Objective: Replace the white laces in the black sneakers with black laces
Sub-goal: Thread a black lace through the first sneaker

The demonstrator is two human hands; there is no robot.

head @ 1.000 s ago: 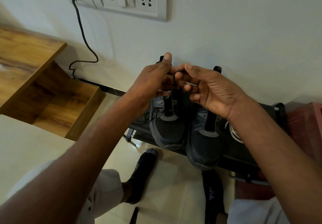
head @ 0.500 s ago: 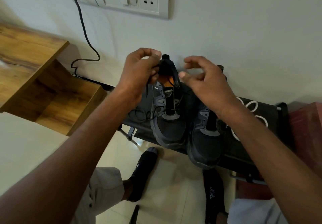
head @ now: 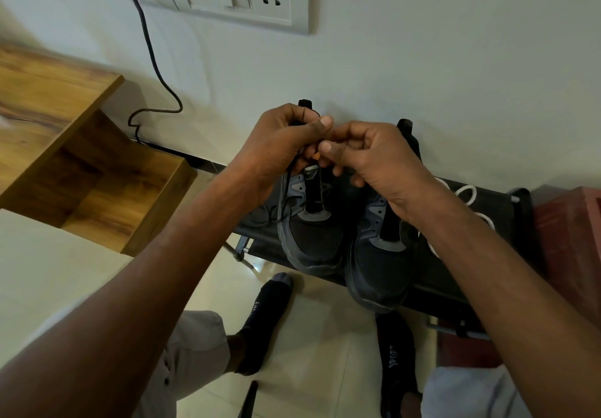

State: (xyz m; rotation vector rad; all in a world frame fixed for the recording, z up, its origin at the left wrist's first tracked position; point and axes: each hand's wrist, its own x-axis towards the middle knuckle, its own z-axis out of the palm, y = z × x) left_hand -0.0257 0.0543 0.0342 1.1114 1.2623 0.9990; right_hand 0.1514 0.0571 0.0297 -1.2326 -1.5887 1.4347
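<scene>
Left hand (head: 279,144) and right hand (head: 374,160), each grip pinching the black lace (head: 286,190) above the left sneaker (head: 312,239); uneven pull may leave unequal ends or slip an eyelet.

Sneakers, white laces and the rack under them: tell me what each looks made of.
Sneakers: matte black knit or mesh fabric, smoother grey overlays round the eyelets, likely synthetic. White laces: woven cord, probably; they lie in soft loops. Rack: dark, dull fabric shelf, apparently on thin metal tubes, which glint.
</scene>
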